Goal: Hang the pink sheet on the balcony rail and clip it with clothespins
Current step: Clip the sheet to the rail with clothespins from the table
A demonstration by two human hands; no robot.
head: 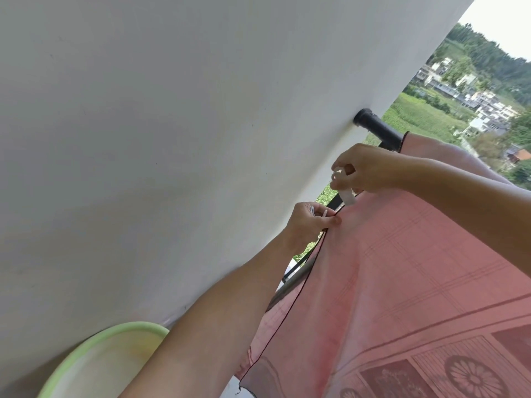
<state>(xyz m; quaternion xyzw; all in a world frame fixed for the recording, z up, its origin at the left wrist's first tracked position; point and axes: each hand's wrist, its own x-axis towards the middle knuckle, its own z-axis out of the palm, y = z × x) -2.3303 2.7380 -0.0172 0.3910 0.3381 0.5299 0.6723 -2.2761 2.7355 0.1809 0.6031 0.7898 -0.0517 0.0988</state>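
Presently, the pink sheet (402, 268) hangs draped over the balcony rail (376, 130), its dark-hemmed side edge running down beside the white wall (172, 139). The right hand (370, 168), its grip closed on 1 white clothespin (348, 196), points the pin's long axis down at the hem just below it. The left hand (310, 222), nearer the hem, pinches that edge against a black rail bar and appears to hold spare pins. Judged next: seat the pin just above the left fingertips. A green basin (94, 349) sits low by the wall, clear of the work.
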